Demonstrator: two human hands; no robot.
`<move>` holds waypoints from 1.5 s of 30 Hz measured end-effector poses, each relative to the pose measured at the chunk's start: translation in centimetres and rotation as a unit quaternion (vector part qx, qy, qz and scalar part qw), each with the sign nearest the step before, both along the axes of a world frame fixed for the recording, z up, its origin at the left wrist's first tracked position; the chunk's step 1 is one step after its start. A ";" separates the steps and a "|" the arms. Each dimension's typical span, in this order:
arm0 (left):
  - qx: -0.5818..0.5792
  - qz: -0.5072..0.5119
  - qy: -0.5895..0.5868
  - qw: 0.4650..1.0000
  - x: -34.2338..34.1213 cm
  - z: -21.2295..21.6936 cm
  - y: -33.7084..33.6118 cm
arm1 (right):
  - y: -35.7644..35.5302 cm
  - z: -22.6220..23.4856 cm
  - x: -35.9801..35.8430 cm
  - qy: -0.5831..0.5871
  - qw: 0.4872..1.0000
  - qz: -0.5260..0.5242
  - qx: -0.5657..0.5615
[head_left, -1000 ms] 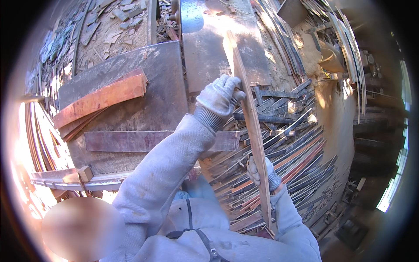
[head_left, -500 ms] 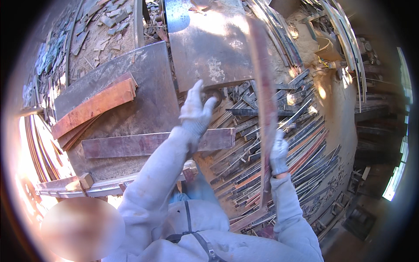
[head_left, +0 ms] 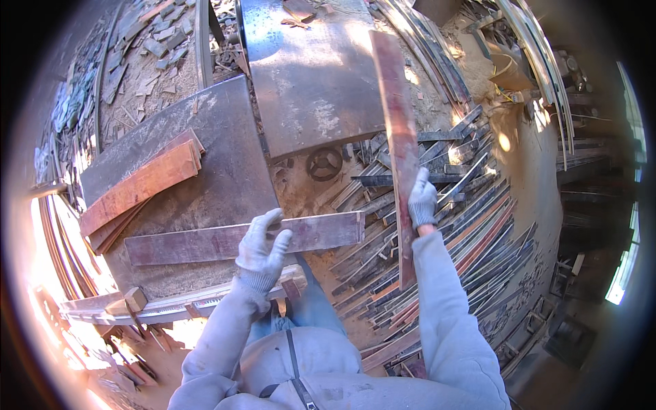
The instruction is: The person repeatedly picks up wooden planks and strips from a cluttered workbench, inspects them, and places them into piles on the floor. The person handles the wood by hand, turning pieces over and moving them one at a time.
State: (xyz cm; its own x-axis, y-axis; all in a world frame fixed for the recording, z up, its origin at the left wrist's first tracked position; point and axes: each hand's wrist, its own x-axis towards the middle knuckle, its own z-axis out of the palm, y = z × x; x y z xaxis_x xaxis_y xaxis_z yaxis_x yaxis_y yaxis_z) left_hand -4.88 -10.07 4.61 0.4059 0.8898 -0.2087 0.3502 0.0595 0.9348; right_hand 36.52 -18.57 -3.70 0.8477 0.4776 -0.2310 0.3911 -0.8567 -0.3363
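Note:
In a white knitted glove, my right hand point(head_left: 423, 198) grips the edge of a long reddish-brown plank point(head_left: 398, 143). That plank slants up and away, off to the right of the metal table. My left hand point(head_left: 264, 247), gloved too, has its fingers spread and curved, and nothing is in it. It is over a dark red-brown board point(head_left: 184, 246) lying across the near part of the table; whether it touches the board I cannot tell. Farther left, a small stack of orange-brown boards point(head_left: 147, 179) rests on the same tabletop.
The dark metal table point(head_left: 219, 137) has a second metal plate point(head_left: 307, 102) beyond it. A handwheel point(head_left: 324, 164) shows below that plate's near edge. Many wood strips point(head_left: 451, 246) lie piled on the right. Scrap pieces point(head_left: 164, 41) cover the ground at the far left.
My left hand has come back toward me, from near the far plate to over the dark board. The plank in my right hand has shifted slightly left and away.

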 end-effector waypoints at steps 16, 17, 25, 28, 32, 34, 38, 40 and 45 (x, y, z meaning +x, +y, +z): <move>-0.168 0.018 -0.139 0.976 6.2 4.1 2.3 | -5.5 5.2 -6.7 0.353 0.921 -0.039 0.161; -0.174 0.005 -0.186 0.967 8.0 4.7 3.1 | -7.0 6.3 -8.7 0.378 0.917 -0.021 0.129; -0.254 0.111 -0.359 0.891 10.8 9.4 2.5 | -5.1 19.5 -16.9 0.176 0.920 0.334 0.104; -0.217 0.071 -0.315 0.921 10.6 11.2 0.8 | 1.0 25.0 -14.9 0.073 0.882 0.402 0.233; -0.122 0.019 -0.320 0.939 9.9 13.0 -0.8 | 6.5 29.3 -14.7 0.076 0.799 0.582 0.132; -0.111 -0.011 -0.321 0.941 8.5 13.7 -1.3 | 7.2 30.9 -15.3 0.365 0.795 0.480 0.062; -0.166 -0.068 -0.328 0.927 6.1 14.8 -1.6 | 7.0 32.8 -16.3 0.215 0.758 0.608 0.100; -0.216 -0.084 -0.306 0.923 5.5 15.1 -1.7 | 6.4 32.8 -16.7 0.126 0.743 0.652 0.081; -0.071 -0.021 -0.312 0.947 5.9 14.3 -1.4 | 5.1 30.4 -18.0 0.358 0.824 0.432 0.073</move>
